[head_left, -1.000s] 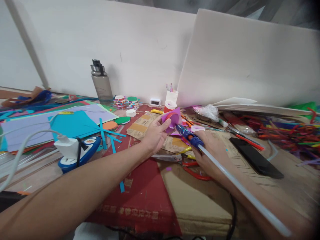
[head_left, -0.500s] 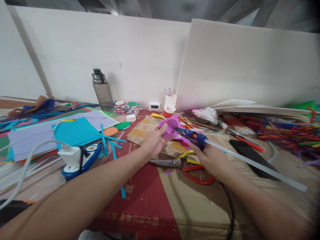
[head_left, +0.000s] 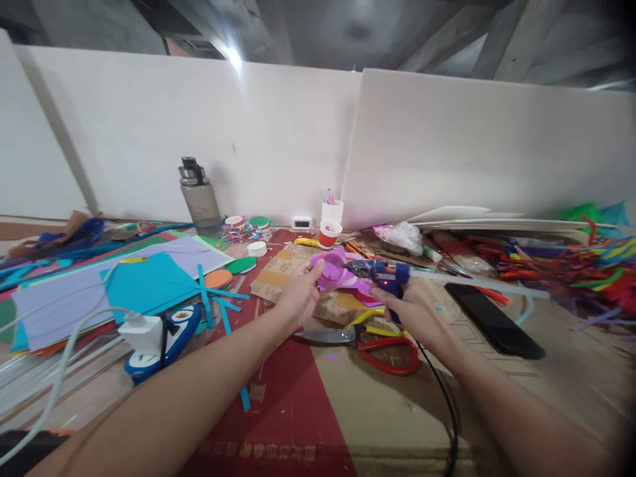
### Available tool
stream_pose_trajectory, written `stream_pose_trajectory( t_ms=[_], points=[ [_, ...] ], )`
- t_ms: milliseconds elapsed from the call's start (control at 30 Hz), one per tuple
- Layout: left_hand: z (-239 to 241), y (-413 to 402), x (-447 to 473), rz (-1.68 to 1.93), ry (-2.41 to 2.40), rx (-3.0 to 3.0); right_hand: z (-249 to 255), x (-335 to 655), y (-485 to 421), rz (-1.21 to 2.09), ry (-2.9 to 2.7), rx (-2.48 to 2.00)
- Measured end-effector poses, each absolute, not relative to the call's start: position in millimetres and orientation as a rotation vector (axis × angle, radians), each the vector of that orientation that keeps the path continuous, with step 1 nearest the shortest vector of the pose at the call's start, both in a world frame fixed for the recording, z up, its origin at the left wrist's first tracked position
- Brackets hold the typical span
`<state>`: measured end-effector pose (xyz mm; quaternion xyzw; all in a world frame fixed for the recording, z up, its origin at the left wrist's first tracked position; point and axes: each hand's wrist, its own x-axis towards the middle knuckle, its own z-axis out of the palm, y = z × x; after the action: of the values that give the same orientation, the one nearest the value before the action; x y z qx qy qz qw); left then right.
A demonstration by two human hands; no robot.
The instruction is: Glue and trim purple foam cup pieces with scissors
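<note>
My left hand (head_left: 297,295) pinches a purple foam piece (head_left: 330,270) above the cluttered table. My right hand (head_left: 413,310) grips a blue hot glue gun (head_left: 380,271) whose nozzle points left and touches the purple piece. A clear glue stick (head_left: 477,283) juts from the back of the gun to the right. The gun's black cord (head_left: 444,397) runs back along my right forearm. More purple and pink foam pieces (head_left: 360,287) lie just under the gun.
Red-handled scissors (head_left: 368,343) and yellow pliers lie beneath my hands. A black phone (head_left: 493,320) is to the right, pipe cleaners (head_left: 561,262) beyond. Coloured paper sheets (head_left: 109,278), a white plug (head_left: 144,328), a water bottle (head_left: 199,197) and cups (head_left: 330,224) stand left and behind.
The view has tilted up. My right hand has levelled the glue gun so the stick now points right rather than down at me. My left hand has turned the purple piece to the nozzle.
</note>
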<state>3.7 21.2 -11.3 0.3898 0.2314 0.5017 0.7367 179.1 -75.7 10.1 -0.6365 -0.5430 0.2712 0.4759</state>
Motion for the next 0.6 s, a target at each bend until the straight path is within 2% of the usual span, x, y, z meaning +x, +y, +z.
stream_pose_trajectory(
  t_ms=[200,600],
  points=[
    [-12,22,3,1.057,0.544,0.892,9,184,-71,0.864,-1.171,-1.608],
    [-5,28,2,1.169,0.627,0.835,8,194,-64,0.803,-0.949,-1.355]
  ],
)
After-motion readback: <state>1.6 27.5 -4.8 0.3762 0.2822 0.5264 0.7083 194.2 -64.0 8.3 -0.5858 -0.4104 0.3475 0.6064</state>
